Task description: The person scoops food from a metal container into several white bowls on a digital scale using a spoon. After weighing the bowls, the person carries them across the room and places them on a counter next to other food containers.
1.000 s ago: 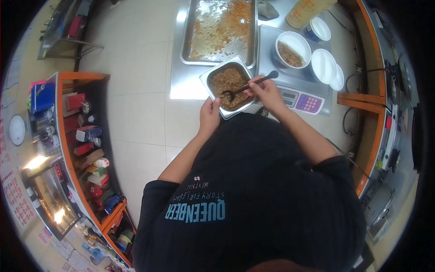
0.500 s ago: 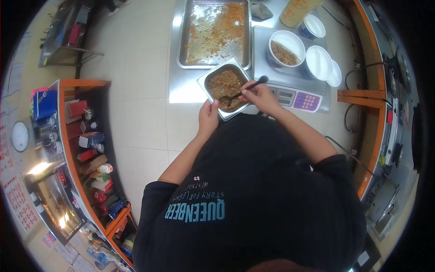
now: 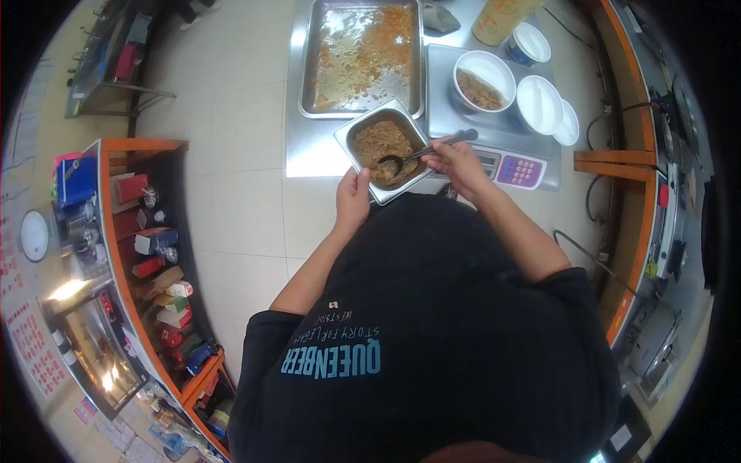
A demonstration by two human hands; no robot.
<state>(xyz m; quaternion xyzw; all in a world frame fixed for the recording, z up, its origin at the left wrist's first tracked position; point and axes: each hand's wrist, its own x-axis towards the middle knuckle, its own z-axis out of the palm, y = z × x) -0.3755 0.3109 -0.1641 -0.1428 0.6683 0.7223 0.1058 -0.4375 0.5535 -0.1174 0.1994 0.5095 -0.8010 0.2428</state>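
Observation:
My left hand (image 3: 353, 199) grips the near left rim of a square steel pan (image 3: 346, 139), thumb over the edge. Brown minced food (image 3: 380, 142) fills much of the pan. In my right hand (image 3: 457, 163) is the handle of a black spoon (image 3: 424, 152), its bowl resting in the food near the pan's near side. The pan is held tilted in front of my body, at the near edge of the steel table. To its right, a white bowl (image 3: 505, 71) with some brown food stands on a digital scale (image 3: 441, 92).
A large steel tray (image 3: 310, 77) with oily orange residue lies beyond the pan. White bowls (image 3: 537, 105) stand right of the scale, near a yellow-tinted container (image 3: 494, 21). An orange-edged shelf (image 3: 147, 143) with boxes is on the left, another orange frame (image 3: 617, 167) on the right.
My right hand has shifted slightly right and down with the spoon. The spoon's bowl has moved right and up through the food. My left hand still holds the pan.

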